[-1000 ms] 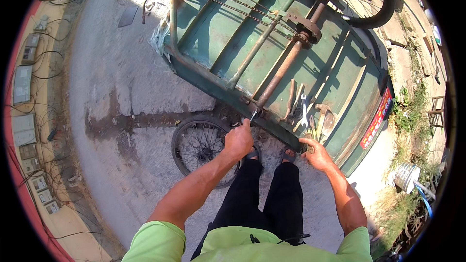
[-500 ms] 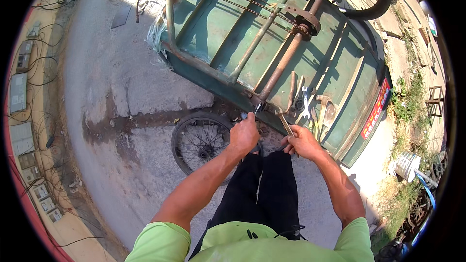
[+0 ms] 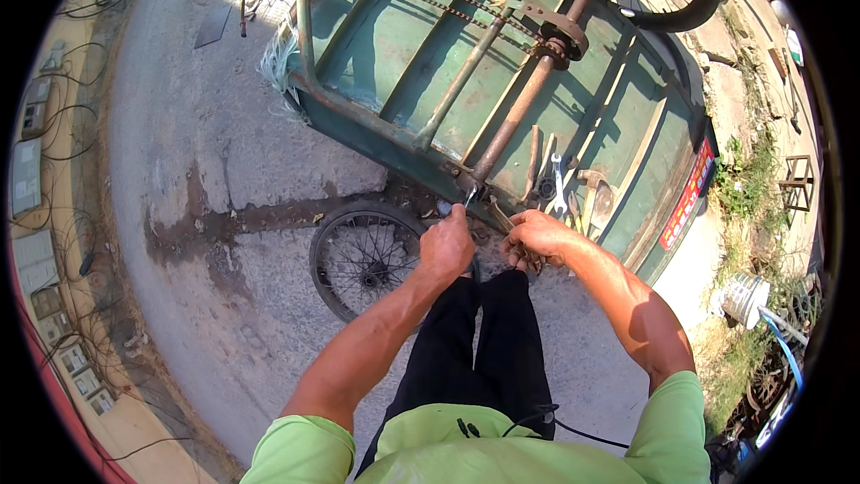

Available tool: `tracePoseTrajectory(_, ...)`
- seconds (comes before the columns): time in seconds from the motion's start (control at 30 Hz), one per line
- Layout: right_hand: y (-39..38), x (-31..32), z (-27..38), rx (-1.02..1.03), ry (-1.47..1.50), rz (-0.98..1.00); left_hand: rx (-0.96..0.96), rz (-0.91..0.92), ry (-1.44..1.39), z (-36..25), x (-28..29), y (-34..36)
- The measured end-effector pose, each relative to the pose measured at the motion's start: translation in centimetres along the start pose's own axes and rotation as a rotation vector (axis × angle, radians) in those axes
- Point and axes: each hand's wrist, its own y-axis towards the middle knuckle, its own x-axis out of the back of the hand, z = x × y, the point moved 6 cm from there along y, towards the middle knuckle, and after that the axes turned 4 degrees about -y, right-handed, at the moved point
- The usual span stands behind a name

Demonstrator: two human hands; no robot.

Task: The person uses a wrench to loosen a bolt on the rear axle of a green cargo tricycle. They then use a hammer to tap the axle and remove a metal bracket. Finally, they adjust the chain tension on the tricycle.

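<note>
The rusty axle (image 3: 524, 112) crosses the green underside of an upturned cart (image 3: 430, 72), its near end close to both hands. My left hand (image 3: 446, 244) is a closed fist around a thin silver wrench (image 3: 470, 195), whose far tip meets that axle end. Just to its right, my right hand (image 3: 539, 237) pinches a brownish, rusty wrench (image 3: 500, 214) slanting up toward the cart's edge. Fingers hide much of both tools. Beyond the right hand, a silver spanner (image 3: 559, 184) and a hammer (image 3: 602, 200) lie on the cart.
A detached spoked wheel (image 3: 369, 276) lies on the concrete below the left hand. Another wheel (image 3: 685, 13) is mounted at the axle's far end. Chains (image 3: 430, 2) run across the cart. A white bucket (image 3: 745, 301) stands at right; boxes with loose cables (image 3: 36, 264) line the left.
My right hand has moved left and up with its wrench, closer to the axle end, and its forearm has swung outward. The left hand keeps its place at the axle.
</note>
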Motion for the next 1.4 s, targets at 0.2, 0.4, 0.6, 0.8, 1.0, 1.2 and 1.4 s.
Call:
tracePoseTrajectory(0.2,1.1,1.5,3.1,-0.128,0.07,0.055,0.019,-0.018,-0.042,0.4,-0.4,0.1)
tracePoseTrajectory(0.4,1.9,1.0,3.8,-0.203,0.128,0.074,0.017,0.015,-0.079,0.4,-0.9,0.5)
tracePoseTrajectory(0.6,2.0,-3.2,1.6,-0.091,0.11,-0.105,-0.003,0.002,-0.064,0.8,-0.2,0.2)
tracePoseTrajectory(0.8,6.9,-6.9,-5.8,0.524,-0.264,-0.738,-0.044,0.023,-0.04,0.8,0.2,0.6)
tracePoseTrajectory(1.0,17.4,-7.7,-10.6,0.65,0.126,-0.877,-0.062,0.04,-0.086,0.3,-0.4,0.9)
tracePoseTrajectory(1.2,9.9,-5.1,-10.6,0.489,-0.094,-0.761,-0.035,0.01,-0.055,1.2,-0.1,0.7)
tracePoseTrajectory(1.4,2.3,1.1,-10.4,0.236,-0.133,-0.34,-0.05,0.013,-0.029,0.8,-0.2,0.6)
